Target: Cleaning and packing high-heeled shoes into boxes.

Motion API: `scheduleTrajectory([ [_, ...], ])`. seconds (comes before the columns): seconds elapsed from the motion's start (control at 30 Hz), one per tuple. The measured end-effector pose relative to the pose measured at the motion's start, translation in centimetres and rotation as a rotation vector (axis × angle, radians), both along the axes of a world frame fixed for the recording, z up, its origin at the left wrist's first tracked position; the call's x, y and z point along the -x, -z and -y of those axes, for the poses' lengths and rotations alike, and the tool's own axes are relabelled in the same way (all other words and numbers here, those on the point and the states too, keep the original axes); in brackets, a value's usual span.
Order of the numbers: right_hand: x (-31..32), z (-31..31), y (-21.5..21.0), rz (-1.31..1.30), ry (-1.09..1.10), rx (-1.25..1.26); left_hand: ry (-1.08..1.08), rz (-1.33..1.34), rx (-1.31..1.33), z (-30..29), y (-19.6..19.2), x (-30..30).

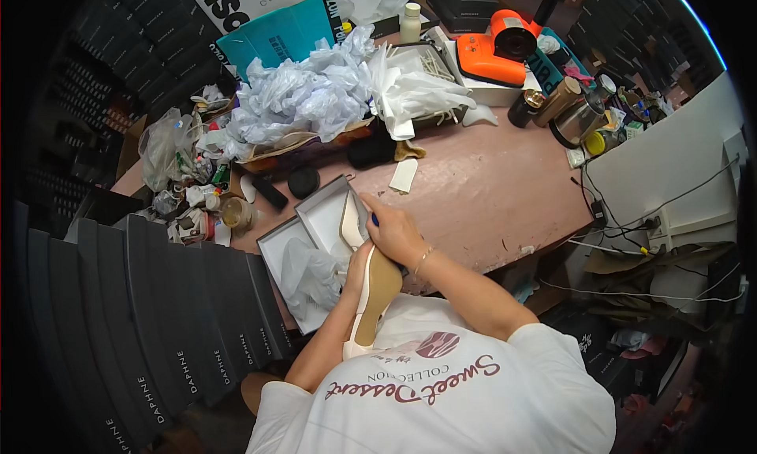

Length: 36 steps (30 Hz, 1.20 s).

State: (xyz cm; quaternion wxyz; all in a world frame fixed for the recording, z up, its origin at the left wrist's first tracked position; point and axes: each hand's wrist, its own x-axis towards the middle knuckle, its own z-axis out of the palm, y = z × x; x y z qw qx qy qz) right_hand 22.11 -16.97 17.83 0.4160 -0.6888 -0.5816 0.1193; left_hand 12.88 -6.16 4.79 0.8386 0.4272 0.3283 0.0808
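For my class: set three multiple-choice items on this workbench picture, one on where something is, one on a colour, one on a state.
1. Where does the open shoe box lie?
A. at the near left edge of the table
B. on the floor
C. on the far shelf

2. What colour is the handheld device at the far side of the table?
A. green
B. orange
C. white

3. How is the high-heeled shoe?
A. lying in the box
B. wrapped in paper
C. held in both hands, sole up

Answers: 1 A, the box sits by the near left table edge; 2 B, its body is bright orange; 3 C, the right hand and left hand grip it, tan sole showing.
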Motion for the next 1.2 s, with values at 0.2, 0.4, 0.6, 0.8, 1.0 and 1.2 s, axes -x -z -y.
scheduleTrajectory([
  [0.2,-0.3,-1.3,-0.1,-0.002,0.024,0.042,-0.112,0.141,-0.356,-0.1,0.4,-0.5],
  [0.4,-2.2,-1.8,0.0,0.214,0.129,-0.16,-0.136,0.187,-0.043,0.4,-1.6,-1.8],
  [0.6,-10.6,-4.4,6.0,0.113,0.276,0.301,0.107,0.079,0.22,-0.2,-8.2,-3.2],
  [0.8,-14.0,-0.8,5.4,0.117,0.358,0.358,0.043,0.402,0.363,-2.7,-10.0,-1.2],
  [1.0,-14.7,-0.5,7.8,0.149,0.311,0.512,-0.051,0.57,0.465,-4.4,-8.7,1.0],
  [1.2,-15.7,-2.4,6.5,0.221,0.278,0.521,-0.051,0.724,0.388,-5.1,-10.1,1.5],
])
